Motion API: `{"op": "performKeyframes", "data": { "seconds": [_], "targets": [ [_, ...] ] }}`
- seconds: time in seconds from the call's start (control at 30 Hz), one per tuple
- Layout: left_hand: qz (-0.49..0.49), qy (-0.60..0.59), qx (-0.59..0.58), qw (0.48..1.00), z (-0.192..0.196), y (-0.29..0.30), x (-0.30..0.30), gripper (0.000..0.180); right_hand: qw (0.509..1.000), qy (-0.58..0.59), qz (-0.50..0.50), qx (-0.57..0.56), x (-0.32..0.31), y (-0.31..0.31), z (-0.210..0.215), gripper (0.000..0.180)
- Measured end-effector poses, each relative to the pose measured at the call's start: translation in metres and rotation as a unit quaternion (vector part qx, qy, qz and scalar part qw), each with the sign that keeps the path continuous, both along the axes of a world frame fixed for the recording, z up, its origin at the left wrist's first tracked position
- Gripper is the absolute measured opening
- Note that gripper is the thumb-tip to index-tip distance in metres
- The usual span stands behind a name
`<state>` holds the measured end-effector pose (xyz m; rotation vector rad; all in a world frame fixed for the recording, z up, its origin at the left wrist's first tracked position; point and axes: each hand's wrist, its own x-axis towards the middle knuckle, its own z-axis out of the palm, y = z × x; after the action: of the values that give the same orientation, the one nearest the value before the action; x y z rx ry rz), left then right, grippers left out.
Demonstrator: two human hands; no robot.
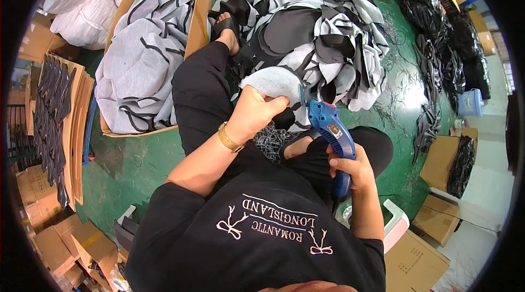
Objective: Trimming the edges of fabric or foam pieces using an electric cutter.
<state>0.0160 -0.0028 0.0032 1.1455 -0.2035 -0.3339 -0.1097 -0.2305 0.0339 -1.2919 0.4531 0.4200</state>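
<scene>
Grey and black fabric takes up most of what we see. The biggest heap [311, 29] lies on the green floor [136, 161] ahead of our knees, a tangle of untrimmed pieces with ragged black edging; by our judgement this is what is left to do, and it is plenty. To our left a cardboard box [199, 13] holds a stack of grey shaped pieces [142, 68], which we take for the finished share, already heaped over the rim. Black offcuts [273, 141] lie between our legs. In front of us our left hand [254, 114] has its fingers closed around one pale grey piece [272, 82], holding it up. Our right hand [350, 169] is wrapped tight round the handle of the blue cutter [331, 128], whose tip meets the piece's right edge.
</scene>
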Motion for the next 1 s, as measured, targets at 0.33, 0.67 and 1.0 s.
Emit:
{"op": "performKeyframes", "data": {
  "seconds": [0.33,0.67,1.0],
  "targets": [
    [-0.052,-0.058,0.12,0.99,0.004,0.015,0.005,0.026,1.0,0.008,0.025,0.008,0.002,0.0,0.005,0.032],
    [-0.089,0.015,0.028,0.995,-0.003,0.007,-0.005,0.028,0.994,-0.095,-0.036,-0.038,0.035,0.011,0.009,0.041],
    [-0.155,0.181,-0.093,0.967,-0.002,-0.01,-0.029,0.029,0.967,-0.151,0.001,-0.203,0.073,0.036,0.002,0.042]
  ]
}}
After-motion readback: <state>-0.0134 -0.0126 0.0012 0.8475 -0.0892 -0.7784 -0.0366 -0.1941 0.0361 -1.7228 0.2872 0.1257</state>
